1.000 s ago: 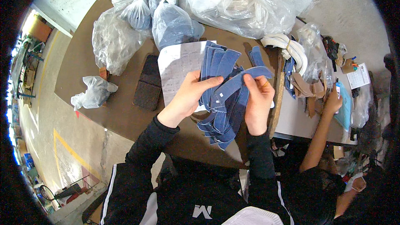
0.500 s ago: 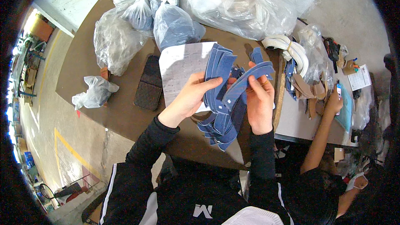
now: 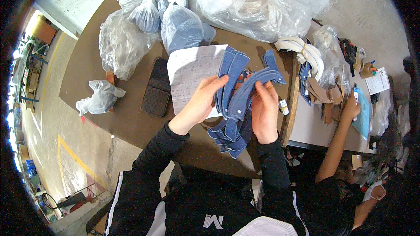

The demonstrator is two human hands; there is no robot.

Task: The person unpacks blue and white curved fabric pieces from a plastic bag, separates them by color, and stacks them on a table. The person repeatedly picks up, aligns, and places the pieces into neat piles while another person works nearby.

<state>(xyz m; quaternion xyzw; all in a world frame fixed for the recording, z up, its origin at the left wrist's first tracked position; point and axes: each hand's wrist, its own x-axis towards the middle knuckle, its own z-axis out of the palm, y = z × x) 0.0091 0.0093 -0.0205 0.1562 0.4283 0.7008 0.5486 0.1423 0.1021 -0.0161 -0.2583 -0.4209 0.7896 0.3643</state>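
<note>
My left hand (image 3: 197,105) is closed round a small stack of curved blue denim pieces (image 3: 230,67), its thumb pressed on top. My right hand (image 3: 264,116) pinches another curved denim strip (image 3: 247,92) between thumb and fingers; the strip bears a small white sticker and laps against the left stack. Below and between both hands lies a loose heap of denim pieces (image 3: 231,138). Just past my right fingers, more denim pieces (image 3: 273,63) rest on the brown table (image 3: 131,124). The fingers under the fabric are partly hidden.
Left of my hands lie a printed sheet (image 3: 190,76) and a dark quilted case (image 3: 156,88). Plastic bags (image 3: 183,26) line the far side. A small white item (image 3: 284,107) sits near the right edge. A co-worker's hand (image 3: 351,107) works at the adjoining table.
My right hand has drawn slightly left and down, bringing its strip closer against the left stack. The small white item now shows beside it. My left hand has barely moved.
</note>
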